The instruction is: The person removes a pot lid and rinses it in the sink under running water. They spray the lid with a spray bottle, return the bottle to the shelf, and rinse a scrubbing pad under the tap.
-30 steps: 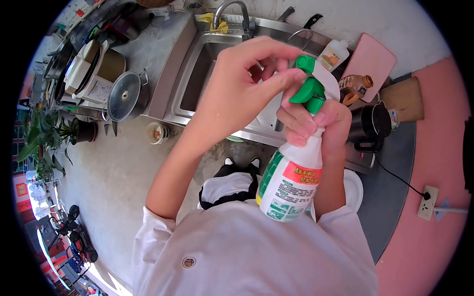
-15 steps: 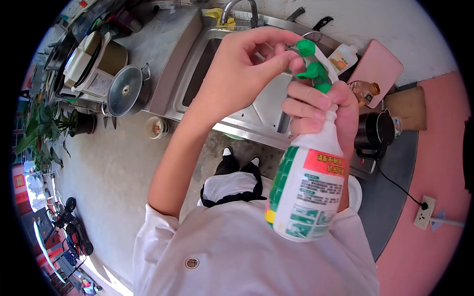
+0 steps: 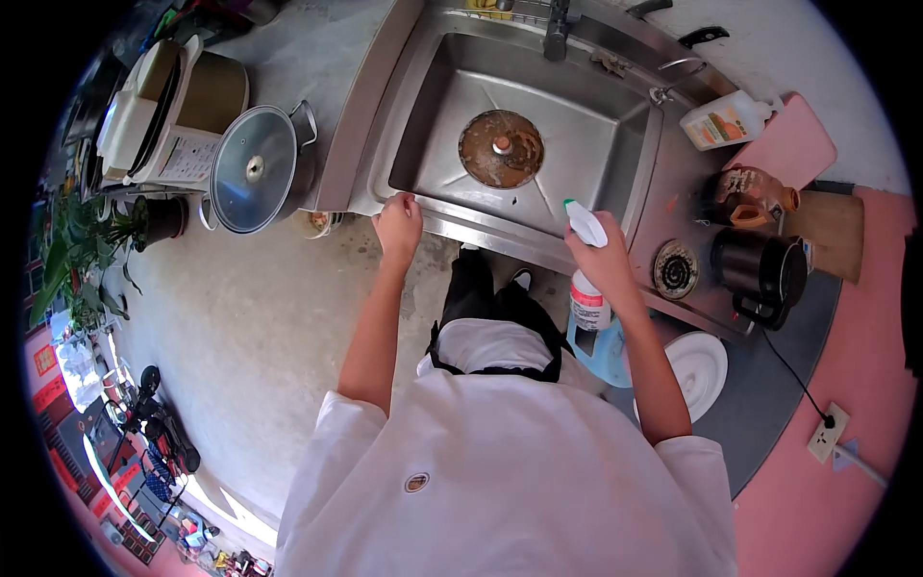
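My right hand (image 3: 601, 258) grips a white spray bottle (image 3: 589, 306) by its neck, below the white trigger head with a green nozzle. The nozzle points toward the steel sink (image 3: 586, 192). Part of the bottle is hidden by my hand. My left hand (image 3: 399, 229) is closed in a loose fist at the sink's front left edge, with nothing visible in it. In the sink's floor sits a round, brown-stained drain (image 3: 502, 149) with a copper-coloured knob at its middle. A dark faucet (image 3: 557, 31) stands behind it.
Right of the sink are a round dirty strainer (image 3: 676, 269), a black kettle (image 3: 755, 269), a brown bottle (image 3: 745, 195) and a white bottle (image 3: 723, 121). A lidded pot (image 3: 255, 171) stands left. A blue jug (image 3: 604, 354) and a white lid (image 3: 696, 373) are at lower right.
The spray bottle has moved down and away from my face, and its nozzle has turned toward the sink. My left hand has left the nozzle and dropped to the sink's edge.
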`<state>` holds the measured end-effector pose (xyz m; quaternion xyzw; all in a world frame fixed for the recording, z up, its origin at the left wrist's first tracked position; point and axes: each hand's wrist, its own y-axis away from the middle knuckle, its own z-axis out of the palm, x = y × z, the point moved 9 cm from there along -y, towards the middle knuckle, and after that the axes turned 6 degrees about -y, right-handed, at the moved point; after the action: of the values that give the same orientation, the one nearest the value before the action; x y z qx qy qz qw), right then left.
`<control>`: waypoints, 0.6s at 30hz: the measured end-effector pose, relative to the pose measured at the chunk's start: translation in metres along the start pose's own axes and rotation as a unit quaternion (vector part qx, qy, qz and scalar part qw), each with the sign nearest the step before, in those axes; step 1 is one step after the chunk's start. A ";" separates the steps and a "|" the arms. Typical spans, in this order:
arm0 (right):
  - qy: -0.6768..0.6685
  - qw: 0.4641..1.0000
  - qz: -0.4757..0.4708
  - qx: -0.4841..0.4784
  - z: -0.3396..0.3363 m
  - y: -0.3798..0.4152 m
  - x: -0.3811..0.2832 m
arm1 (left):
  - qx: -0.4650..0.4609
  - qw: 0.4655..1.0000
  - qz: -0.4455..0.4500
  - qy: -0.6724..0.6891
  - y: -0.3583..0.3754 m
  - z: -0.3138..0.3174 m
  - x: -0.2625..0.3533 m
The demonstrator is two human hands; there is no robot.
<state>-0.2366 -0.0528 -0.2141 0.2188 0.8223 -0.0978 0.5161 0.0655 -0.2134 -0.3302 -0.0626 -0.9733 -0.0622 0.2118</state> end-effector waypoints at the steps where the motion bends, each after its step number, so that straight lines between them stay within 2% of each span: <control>1: 0.005 1.000 0.008 0.006 0.012 -0.006 0.008 | 0.023 0.999 -0.001 -0.028 -0.007 0.004 -0.004; 2: -0.008 0.999 0.036 0.009 0.025 -0.014 0.016 | 0.015 1.000 0.004 -0.024 -0.016 0.014 -0.009; 4: -0.017 0.997 0.069 0.006 0.048 -0.031 0.024 | 0.043 0.988 0.134 -0.065 -0.022 0.027 0.002; 5: -0.007 0.995 0.099 0.013 0.059 -0.041 0.030 | 0.063 0.982 0.166 -0.059 -0.024 0.032 0.002; 8: 0.019 0.989 0.142 0.033 0.085 -0.069 0.042 | 0.048 0.977 0.207 -0.036 -0.034 0.047 -0.005; 13: 0.072 0.981 0.173 0.050 0.102 -0.097 0.045 | 0.034 0.976 0.213 0.010 -0.038 0.049 -0.008; 18: 0.179 0.952 0.249 0.003 0.115 -0.110 0.057 | 0.017 0.980 0.197 0.019 -0.038 0.055 -0.014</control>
<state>-0.2161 -0.1798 -0.3233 0.4322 0.8205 0.0719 0.3673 0.0499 -0.2443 -0.3893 -0.2489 -0.9384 -0.0043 0.2396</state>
